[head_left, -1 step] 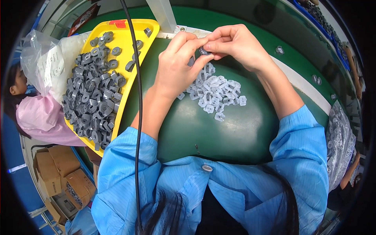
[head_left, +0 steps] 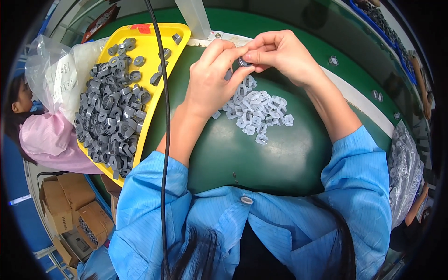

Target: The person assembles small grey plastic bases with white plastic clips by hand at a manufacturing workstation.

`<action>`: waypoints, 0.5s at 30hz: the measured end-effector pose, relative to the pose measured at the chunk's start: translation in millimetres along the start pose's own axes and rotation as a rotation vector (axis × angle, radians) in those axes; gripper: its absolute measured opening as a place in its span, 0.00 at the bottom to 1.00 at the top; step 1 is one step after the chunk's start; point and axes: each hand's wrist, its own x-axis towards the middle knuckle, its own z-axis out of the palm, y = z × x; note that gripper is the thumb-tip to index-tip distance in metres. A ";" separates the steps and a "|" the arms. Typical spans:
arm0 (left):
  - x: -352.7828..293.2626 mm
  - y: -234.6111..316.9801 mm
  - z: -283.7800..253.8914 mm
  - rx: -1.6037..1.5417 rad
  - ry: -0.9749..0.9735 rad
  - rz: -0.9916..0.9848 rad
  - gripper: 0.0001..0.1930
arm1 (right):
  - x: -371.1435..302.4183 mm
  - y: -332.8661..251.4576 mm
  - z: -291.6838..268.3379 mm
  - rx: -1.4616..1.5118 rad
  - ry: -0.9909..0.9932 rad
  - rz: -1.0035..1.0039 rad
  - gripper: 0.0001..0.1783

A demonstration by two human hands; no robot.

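Note:
Both hands meet above the far edge of the green work surface (head_left: 233,168). Between the thumb and fingers of my left hand (head_left: 215,70) is a small dark grey plastic part (head_left: 242,61). My right hand (head_left: 280,53) pinches the same part from the other side, thumb pressed against it. Fingertips cover much of the part. A second grey piece (head_left: 228,73) shows in my left palm. Just below my hands lies a loose heap of translucent white plastic pieces (head_left: 254,105). To the left, a yellow tray (head_left: 179,37) holds a pile of grey plastic parts (head_left: 109,112).
A black cable (head_left: 165,140) hangs down across the view beside my left forearm. Clear plastic bags (head_left: 58,70) sit left of the tray, near a person in pink (head_left: 53,140). Cardboard boxes (head_left: 65,200) stand lower left. A bag of parts (head_left: 403,172) lies at right.

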 end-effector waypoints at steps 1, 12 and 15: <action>-0.2 2.2 -1.0 -0.018 -0.025 -0.038 0.18 | 0.8 1.1 -2.2 -0.002 0.002 -0.004 0.09; 3.1 -15.3 -10.8 -1.056 -0.067 -1.011 0.21 | 29.4 40.4 -50.3 -0.091 0.330 -0.053 0.11; 5.4 -18.1 -16.2 -1.101 -0.070 -1.029 0.18 | 29.7 53.4 -70.9 -0.687 0.570 -0.132 0.12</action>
